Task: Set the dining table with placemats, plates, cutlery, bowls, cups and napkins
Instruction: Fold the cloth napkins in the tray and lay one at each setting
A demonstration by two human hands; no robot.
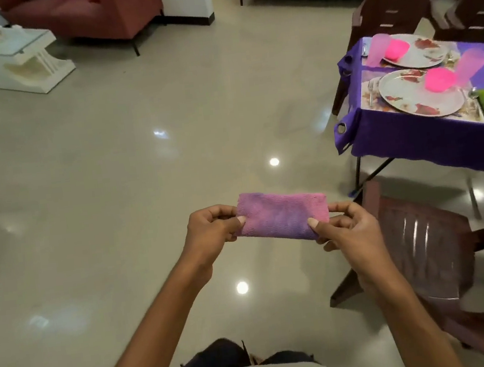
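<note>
Head view: folded pink napkin (282, 215) pinched between left hand (210, 232) (thumb on top) and right hand (350, 231).

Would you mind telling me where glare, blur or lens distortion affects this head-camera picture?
In the head view, round light reflections glare off the glossy floor; the wide lens tilts the purple-clothed table at the right edge; the folded pink napkin, pinched by the left hand and right hand, is fairly sharp, while the brown chair looks slightly smeared.
</note>
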